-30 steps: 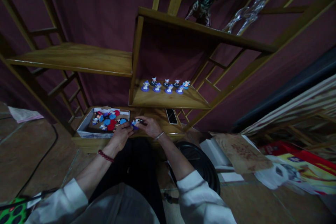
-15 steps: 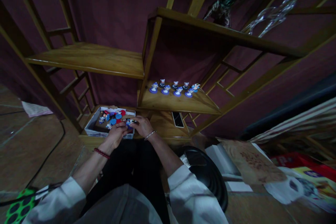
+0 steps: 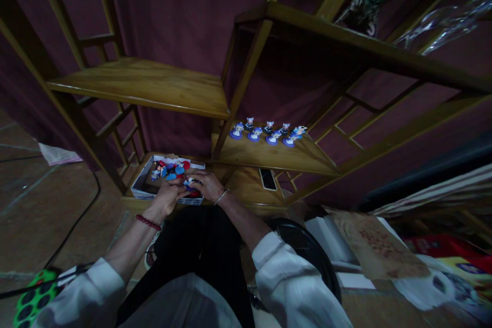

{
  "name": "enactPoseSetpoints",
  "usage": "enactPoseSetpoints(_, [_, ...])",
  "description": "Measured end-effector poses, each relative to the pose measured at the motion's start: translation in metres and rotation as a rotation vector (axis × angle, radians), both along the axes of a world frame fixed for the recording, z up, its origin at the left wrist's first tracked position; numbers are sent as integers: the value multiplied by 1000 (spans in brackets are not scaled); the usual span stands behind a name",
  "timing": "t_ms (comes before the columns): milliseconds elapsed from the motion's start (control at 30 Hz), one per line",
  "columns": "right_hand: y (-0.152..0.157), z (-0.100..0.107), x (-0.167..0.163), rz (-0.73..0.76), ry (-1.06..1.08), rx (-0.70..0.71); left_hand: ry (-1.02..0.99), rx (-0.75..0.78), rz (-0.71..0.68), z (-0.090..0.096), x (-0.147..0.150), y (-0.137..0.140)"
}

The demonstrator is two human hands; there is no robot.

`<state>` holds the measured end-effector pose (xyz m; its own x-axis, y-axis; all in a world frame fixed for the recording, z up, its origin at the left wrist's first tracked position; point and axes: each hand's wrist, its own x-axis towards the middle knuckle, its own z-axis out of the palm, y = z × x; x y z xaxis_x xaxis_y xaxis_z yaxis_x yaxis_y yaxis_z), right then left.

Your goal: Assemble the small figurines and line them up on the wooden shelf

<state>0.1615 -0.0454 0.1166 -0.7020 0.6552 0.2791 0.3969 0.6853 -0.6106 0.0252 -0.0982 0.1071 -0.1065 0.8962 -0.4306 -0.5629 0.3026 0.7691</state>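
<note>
Over the right part of a cardboard box (image 3: 143, 184), my two hands meet around a small figurine (image 3: 188, 182). My left hand (image 3: 172, 196) has its fingers closed on the figurine's lower part from the left. From the right, my right hand (image 3: 207, 183) grips the same figurine, its fingers bent over the top. Part of the figurine is hidden by the fingers. Inside the box lie several other figurines (image 3: 157, 170) with blue and red round bases. On the shelf to the right, several figurines (image 3: 255, 134) stand upright in two rows, the front ones on purple bases.
A phone (image 3: 268, 179) lies on the lower board right of my hands. Wooden uprights and a higher shelf (image 3: 142, 84) frame the space. A black round stool (image 3: 307, 251) stands by my right arm, near a paper bag (image 3: 376, 243). A cable (image 3: 79, 220) runs along the floor at left.
The view has shifted slightly, so the shelf and figurines appear farther right. Both hands stay together on the figurine over the box; the right fingers now curl further over it.
</note>
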Motion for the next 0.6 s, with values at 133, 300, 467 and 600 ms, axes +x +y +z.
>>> enactPoseSetpoints(133, [-4, -7, -8, -169, 10, -22, 33, -16, 63, -1, 2, 3])
enactPoseSetpoints(300, [-5, -8, -13, -202, 23, -30, 33, -17, 82, 4, 1, 5])
enactPoseSetpoints(467, [-3, 2, -9, -208, 69, -76, 41, -15, 1, 13, -4, 7])
enactPoseSetpoints(600, [-8, -1, -9, -210, 124, -143, 29, -4, 38, 15, -4, 6])
